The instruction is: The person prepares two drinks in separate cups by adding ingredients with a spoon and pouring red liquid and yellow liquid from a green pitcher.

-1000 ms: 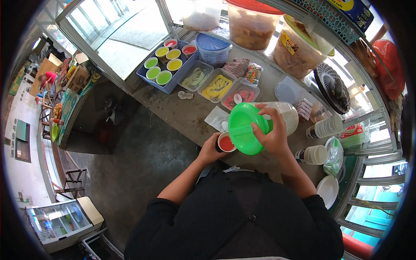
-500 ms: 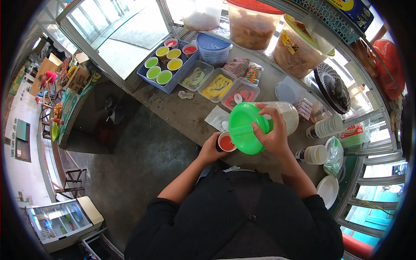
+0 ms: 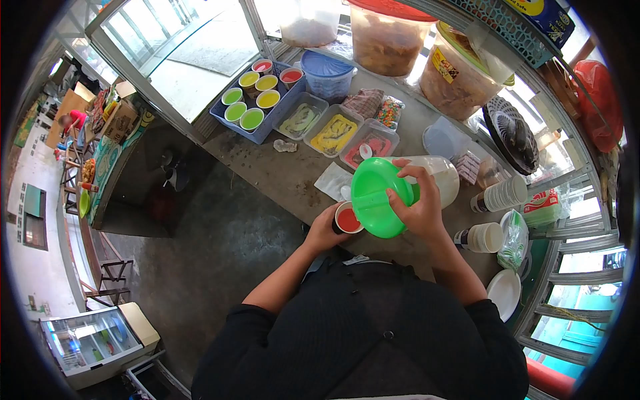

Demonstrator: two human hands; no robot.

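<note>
My left hand [image 3: 325,230] is wrapped around a paper cup [image 3: 349,219] with red liquid in it. Against the cup's right rim lies the green lid [image 3: 377,200] of a clear plastic pitcher [image 3: 437,179], which is tipped toward the cup. My right hand [image 3: 421,201] grips the pitcher, its thumb and fingers spread over the lid's right edge. A white packet [image 3: 333,181] lies on the counter just beyond the cup. Farther back are open tubs of green [image 3: 301,116], yellow [image 3: 335,131] and red [image 3: 370,145] contents, the red one with a white spoon in it.
A blue basket [image 3: 263,127] at the back left holds several cups of green, yellow and red liquid. Large lidded tubs [image 3: 389,40] line the rear. Stacks of paper cups [image 3: 483,238] lie to the right, near a white plate [image 3: 505,294]. A person [image 3: 75,121] is far left.
</note>
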